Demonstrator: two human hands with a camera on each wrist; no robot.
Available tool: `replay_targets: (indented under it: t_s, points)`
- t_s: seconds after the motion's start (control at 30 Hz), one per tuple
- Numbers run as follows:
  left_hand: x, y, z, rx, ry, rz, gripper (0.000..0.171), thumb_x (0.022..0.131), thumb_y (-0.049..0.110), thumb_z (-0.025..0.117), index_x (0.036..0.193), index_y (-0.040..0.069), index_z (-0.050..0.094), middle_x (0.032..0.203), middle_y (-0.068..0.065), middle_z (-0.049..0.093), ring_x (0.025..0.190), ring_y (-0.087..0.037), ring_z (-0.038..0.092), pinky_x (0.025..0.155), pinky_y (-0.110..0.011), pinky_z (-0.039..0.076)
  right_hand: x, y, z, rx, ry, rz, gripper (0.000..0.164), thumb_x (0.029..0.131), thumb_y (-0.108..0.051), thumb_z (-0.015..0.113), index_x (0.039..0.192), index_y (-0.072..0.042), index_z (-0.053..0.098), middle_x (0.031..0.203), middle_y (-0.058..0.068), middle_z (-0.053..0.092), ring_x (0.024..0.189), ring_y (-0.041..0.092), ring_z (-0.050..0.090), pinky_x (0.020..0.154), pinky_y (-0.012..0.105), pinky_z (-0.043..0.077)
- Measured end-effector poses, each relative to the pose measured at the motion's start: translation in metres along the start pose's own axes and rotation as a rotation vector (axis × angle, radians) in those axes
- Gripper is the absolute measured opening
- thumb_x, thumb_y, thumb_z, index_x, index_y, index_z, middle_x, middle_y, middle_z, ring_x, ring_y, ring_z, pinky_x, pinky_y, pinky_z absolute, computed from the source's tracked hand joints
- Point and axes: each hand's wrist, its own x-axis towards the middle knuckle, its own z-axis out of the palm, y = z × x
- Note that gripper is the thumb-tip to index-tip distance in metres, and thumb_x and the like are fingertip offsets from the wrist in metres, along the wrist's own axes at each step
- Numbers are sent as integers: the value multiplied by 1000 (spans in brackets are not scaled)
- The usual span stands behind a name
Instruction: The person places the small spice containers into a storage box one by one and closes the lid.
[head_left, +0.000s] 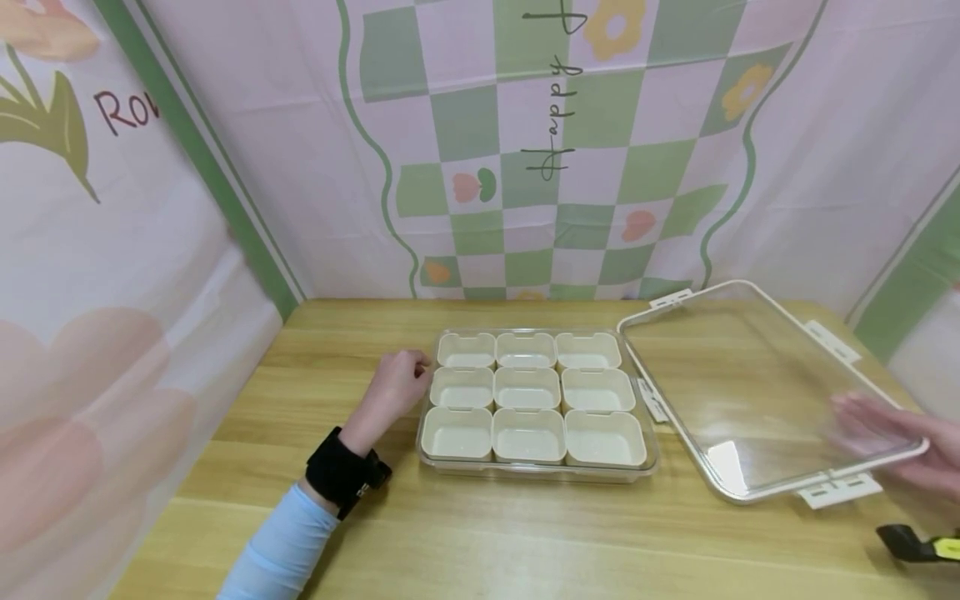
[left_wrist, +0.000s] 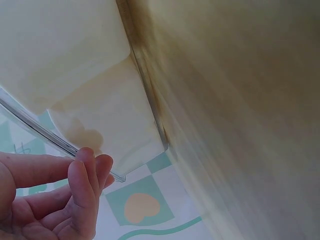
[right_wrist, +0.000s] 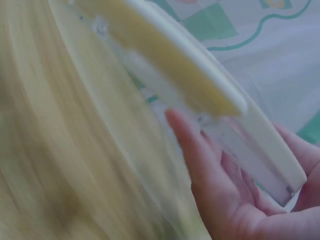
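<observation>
A clear shallow storage box point(head_left: 536, 473) stands on the wooden table, with rows of small cream bins point(head_left: 527, 433) inside it, all without contents. My left hand point(head_left: 393, 382) is at the box's left side. In the left wrist view its thumb and fingertips point(left_wrist: 86, 159) pinch the clear rim near a corner. Off to the right, my right hand point(head_left: 933, 458) grips a clear lid point(head_left: 750, 392) by its near right corner, thumb on one face and fingers round the edge. The lid is tilted, its left edge beside the box, with white clips point(head_left: 838, 490) along its sides.
The wooden table point(head_left: 352, 542) runs back to a checked fabric backdrop point(head_left: 592, 167). Another printed cloth point(head_left: 135, 292) hangs along the left side. A black and yellow strap end point(head_left: 907, 543) shows near the right edge.
</observation>
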Motion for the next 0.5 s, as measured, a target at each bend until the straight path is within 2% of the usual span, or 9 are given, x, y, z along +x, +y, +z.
replay_targets:
  t_s: [0.1,0.23,0.33,0.5]
  points:
    - [1,-1,0,-4,2,0,24,89,8,59,109,-3,67,93,-16,70,78,-20,66,67,-30,55,-1,3,2,58,113,-44,52,104,-32,17,132,-5,51,140,15,46,135,24,41,116,33,11]
    - [1,-2,0,-11,-2,-1,24,89,8,58,109,-3,67,93,-16,70,76,-19,66,65,-28,54,-2,7,1,163,264,-154,57,103,-38,20,122,-2,60,130,18,54,127,27,50,114,32,22]
    - [2,-2,0,-19,-11,-4,25,90,9,58,110,-3,66,92,-15,70,71,-16,64,61,-26,53,-3,10,-2,209,280,-214,58,103,-36,21,119,3,60,127,23,55,125,29,52,112,32,25]
    - [2,-1,0,-48,-28,-21,26,90,8,57,112,-3,65,90,-15,70,59,-11,62,56,-24,52,-1,11,-5,201,267,-231,56,103,-34,24,114,5,62,123,26,57,121,33,54,111,34,29]
